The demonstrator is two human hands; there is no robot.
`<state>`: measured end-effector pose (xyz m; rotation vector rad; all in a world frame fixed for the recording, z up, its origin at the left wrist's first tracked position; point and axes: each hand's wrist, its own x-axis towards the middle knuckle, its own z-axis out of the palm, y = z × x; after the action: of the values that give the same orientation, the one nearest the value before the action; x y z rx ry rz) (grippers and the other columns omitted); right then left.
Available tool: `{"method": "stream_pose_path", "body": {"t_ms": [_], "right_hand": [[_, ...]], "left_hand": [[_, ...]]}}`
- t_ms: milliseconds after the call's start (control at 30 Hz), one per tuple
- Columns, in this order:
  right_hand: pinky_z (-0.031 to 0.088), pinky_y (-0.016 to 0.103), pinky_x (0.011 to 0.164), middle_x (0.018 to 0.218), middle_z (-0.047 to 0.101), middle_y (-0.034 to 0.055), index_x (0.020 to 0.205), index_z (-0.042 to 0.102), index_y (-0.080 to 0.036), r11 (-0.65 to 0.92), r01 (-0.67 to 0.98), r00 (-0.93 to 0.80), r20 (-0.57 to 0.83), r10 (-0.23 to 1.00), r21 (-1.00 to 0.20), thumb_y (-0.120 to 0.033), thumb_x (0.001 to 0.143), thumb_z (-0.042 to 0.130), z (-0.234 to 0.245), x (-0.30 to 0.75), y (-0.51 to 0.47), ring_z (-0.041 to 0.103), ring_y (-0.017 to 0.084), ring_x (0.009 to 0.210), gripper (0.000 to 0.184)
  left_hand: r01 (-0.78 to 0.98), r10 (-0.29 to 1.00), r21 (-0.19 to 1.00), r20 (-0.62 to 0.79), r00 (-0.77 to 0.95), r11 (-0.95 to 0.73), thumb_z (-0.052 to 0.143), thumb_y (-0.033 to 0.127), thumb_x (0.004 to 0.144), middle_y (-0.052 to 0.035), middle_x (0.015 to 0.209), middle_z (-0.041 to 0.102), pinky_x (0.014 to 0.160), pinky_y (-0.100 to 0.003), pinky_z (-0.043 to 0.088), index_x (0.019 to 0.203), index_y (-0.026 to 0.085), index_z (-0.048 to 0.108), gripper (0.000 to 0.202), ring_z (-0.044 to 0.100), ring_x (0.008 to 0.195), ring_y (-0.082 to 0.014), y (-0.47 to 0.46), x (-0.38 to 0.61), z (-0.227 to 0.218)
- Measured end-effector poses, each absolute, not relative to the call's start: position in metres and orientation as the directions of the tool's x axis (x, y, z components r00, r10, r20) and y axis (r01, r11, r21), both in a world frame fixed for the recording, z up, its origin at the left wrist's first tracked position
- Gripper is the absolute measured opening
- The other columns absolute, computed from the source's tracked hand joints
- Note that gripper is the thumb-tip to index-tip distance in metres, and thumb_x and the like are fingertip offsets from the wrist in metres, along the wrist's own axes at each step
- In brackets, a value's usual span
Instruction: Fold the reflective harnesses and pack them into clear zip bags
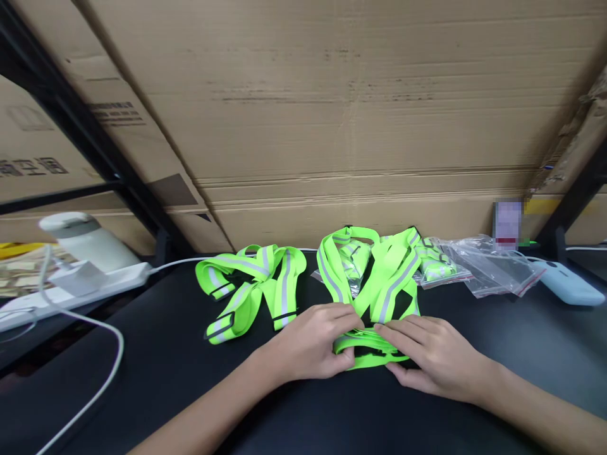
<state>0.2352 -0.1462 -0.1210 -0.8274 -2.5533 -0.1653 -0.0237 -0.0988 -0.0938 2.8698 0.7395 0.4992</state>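
A neon green reflective strap vest (379, 284) with grey stripes lies on the black table (190, 392) in front of me. My left hand (310, 344) and my right hand (429, 357) both pinch its folded lower band, fingers closed on the fabric and meeting in the middle. A second green reflective vest (251, 284) lies loose to the left, untouched. Behind the held vest sit folded green vests in clear bags (436, 265).
Clear zip bags (493, 268) lie at the back right beside a pale blue device (566, 284). A white power strip (71, 287) with a plug, a cable (102, 373) and a white appliance (83, 237) stand at the left. Cardboard boxes (332, 126) wall the back.
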Motion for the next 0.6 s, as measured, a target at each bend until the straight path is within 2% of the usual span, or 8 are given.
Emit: {"method": "stream_pose_path", "body": {"t_ms": [200, 333, 467, 600], "right_hand": [[0.062, 0.039, 0.077, 0.121, 0.072, 0.0117, 0.139, 0.052, -0.012, 0.799, 0.598, -0.684, 0.483, 0.546, -0.057, -0.033, 0.091, 0.058, -0.119, 0.234, -0.148, 0.072, 0.027, 0.096, 0.053], [0.061, 0.039, 0.077, 0.120, 0.073, 0.0131, 0.142, 0.049, -0.010, 0.803, 0.596, -0.697, 0.511, 0.502, 0.024, -0.022, 0.092, 0.055, -0.116, 0.237, -0.146, 0.072, 0.027, 0.096, 0.052], [0.061, 0.035, 0.075, 0.112, 0.076, 0.0115, 0.137, 0.053, -0.010, 0.829, 0.556, -0.707, 0.557, 0.435, 0.058, -0.020, 0.100, 0.051, -0.113, 0.242, -0.142, 0.074, 0.023, 0.089, 0.038], [0.060, 0.034, 0.077, 0.109, 0.077, 0.0087, 0.131, 0.058, -0.013, 0.828, 0.560, -0.624, 0.637, 0.453, -0.040, -0.021, 0.102, 0.051, -0.111, 0.248, -0.138, 0.075, 0.021, 0.088, 0.031]], "left_hand": [[0.391, 0.557, 0.423, 0.411, 0.722, -0.818, 0.053, 0.012, 0.078, -0.0034, 0.078, 0.069, 0.063, -0.025, 0.048, 0.094, 0.015, 0.070, 0.024, 0.061, 0.067, -0.0148, -0.097, -0.021, -0.096], [0.417, 0.669, 0.565, 0.365, 0.648, -0.712, 0.055, 0.010, 0.074, -0.0012, 0.075, 0.068, 0.054, -0.021, 0.045, 0.090, 0.016, 0.074, 0.025, 0.059, 0.060, -0.0116, -0.098, -0.017, -0.095], [0.420, 0.702, 0.622, 0.314, 0.639, -0.661, 0.056, 0.011, 0.076, -0.0019, 0.077, 0.069, 0.053, -0.020, 0.045, 0.089, 0.016, 0.075, 0.024, 0.060, 0.061, -0.0121, -0.100, -0.016, -0.093], [0.323, 0.611, 0.614, 0.343, 0.713, -0.721, 0.063, 0.022, 0.083, -0.0055, 0.088, 0.071, 0.068, -0.026, 0.053, 0.100, 0.016, 0.072, 0.020, 0.065, 0.073, -0.0165, -0.101, -0.019, -0.087]]}}
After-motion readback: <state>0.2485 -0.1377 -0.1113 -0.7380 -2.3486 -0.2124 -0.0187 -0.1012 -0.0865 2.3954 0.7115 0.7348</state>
